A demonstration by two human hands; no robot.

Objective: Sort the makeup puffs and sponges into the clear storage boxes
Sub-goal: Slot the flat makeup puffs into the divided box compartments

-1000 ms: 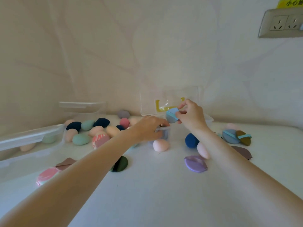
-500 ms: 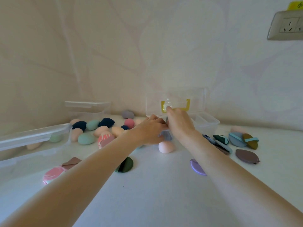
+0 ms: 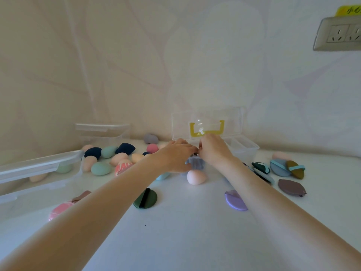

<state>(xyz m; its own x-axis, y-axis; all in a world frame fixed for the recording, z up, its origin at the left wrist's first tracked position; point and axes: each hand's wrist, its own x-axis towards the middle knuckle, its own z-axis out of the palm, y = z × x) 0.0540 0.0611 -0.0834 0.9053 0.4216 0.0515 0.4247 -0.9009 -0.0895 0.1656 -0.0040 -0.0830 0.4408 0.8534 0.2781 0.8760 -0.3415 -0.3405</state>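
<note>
While both forearms stretch across the white table [image 3: 185, 231], nearest things are a dark green round puff [image 3: 145, 198] with a black strap and a lilac puff [image 3: 235, 201], partly under the right arm. Pink marbled puff [image 3: 59, 210] lies by the left arm, beside a big clear box [image 3: 39, 173] at left holding a couple of sponges. Further out a pale pink egg sponge [image 3: 196, 177] sits just below the hands. Left hand [image 3: 175, 156] curls over the near rim of the small clear box [image 3: 243, 151]; whether it grips the rim, cannot tell. Right hand [image 3: 214, 150] has fingers bent down into the box at its left end, over grey-blue puffs [image 3: 195, 163] packed inside; an actual pinch is hidden. Box lid [image 3: 207, 122] stands upright with a yellow handle. Right of it: brown puff [image 3: 291, 187], blue and olive puffs [image 3: 286, 168]. Left: heap of loose sponges [image 3: 109, 157], navy, mint, peach. Another clear box [image 3: 102, 132] at the wall.
</note>
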